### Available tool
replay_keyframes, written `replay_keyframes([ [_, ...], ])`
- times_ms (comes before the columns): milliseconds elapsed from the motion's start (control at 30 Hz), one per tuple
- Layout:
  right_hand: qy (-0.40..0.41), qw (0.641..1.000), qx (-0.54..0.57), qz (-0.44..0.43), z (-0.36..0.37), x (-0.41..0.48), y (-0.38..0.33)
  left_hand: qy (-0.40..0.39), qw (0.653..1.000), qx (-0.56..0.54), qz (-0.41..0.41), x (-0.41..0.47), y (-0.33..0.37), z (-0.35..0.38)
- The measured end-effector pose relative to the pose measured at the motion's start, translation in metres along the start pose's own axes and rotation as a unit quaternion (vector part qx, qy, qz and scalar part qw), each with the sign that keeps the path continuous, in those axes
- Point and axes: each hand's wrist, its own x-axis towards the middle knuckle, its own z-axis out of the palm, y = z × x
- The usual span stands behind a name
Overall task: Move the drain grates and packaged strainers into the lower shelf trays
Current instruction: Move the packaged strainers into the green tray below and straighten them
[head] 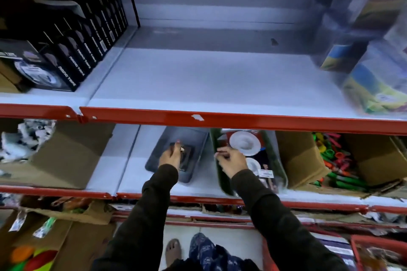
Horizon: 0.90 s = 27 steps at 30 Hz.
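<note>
On the lower shelf a grey tray [199, 138] holds dark square drain grates [187, 157]. My left hand [170, 156] reaches into this tray and rests on the grates, fingers bent over them. Right of it stands a green tray [220, 174] with packaged strainers [243, 143], white round discs on red cards. My right hand [230, 160] is curled at the green tray's left wall, beside the strainer packs; what it pinches is hidden by the fingers.
The upper shelf [209, 77] has black boxes [72, 50] at the left and wrapped colourful packs [374, 86] at the right. Cardboard boxes [297, 158] with bright plastic items [334, 156] flank the trays. Red shelf edges [242, 120] jut forward. A bare foot [174, 251] shows below.
</note>
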Motion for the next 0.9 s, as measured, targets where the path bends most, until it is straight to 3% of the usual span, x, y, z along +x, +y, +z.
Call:
replay_keyframes([
  [67,-0.006,1.000,0.020,0.017,0.032,0.008,-0.010,-0.016,0.999,0.022,-0.033,0.022,-0.001,-0.012],
  [133,-0.027,0.988,0.123,0.093,0.062,0.017,-0.023,-0.037,0.997,0.053,-0.053,0.048,-0.009,-0.020],
  [267,-0.018,0.874,0.392,0.287,0.103,0.031,-0.043,-0.069,0.993,0.064,-0.066,0.085,-0.019,-0.024],
  [367,0.023,0.841,0.435,0.321,0.121,0.038,-0.044,-0.098,0.989,0.071,-0.079,0.096,-0.023,-0.023],
  [533,0.033,0.827,0.458,0.323,0.135,0.045,-0.043,-0.137,0.988,0.055,-0.053,0.106,-0.022,-0.023],
  [567,0.037,0.837,0.441,0.322,0.135,0.046,-0.043,-0.149,0.986,0.058,-0.047,0.107,-0.021,-0.025],
  [633,0.028,0.904,0.318,0.284,0.137,0.051,-0.036,-0.169,0.978,0.122,-0.003,0.113,-0.025,-0.026],
  [700,-0.021,0.978,0.095,0.186,0.140,0.055,-0.028,-0.176,0.947,0.248,0.105,0.118,-0.030,-0.028],
  [733,-0.049,0.990,-0.037,0.128,0.142,0.058,-0.027,-0.174,0.921,0.310,0.158,0.119,-0.029,-0.029],
  [800,-0.105,0.967,-0.225,0.059,0.147,0.068,-0.028,-0.196,0.887,0.371,0.192,0.128,-0.027,-0.025],
  [900,-0.157,0.920,-0.358,0.016,0.150,0.079,-0.031,-0.228,0.839,0.449,0.208,0.138,-0.018,-0.021],
])
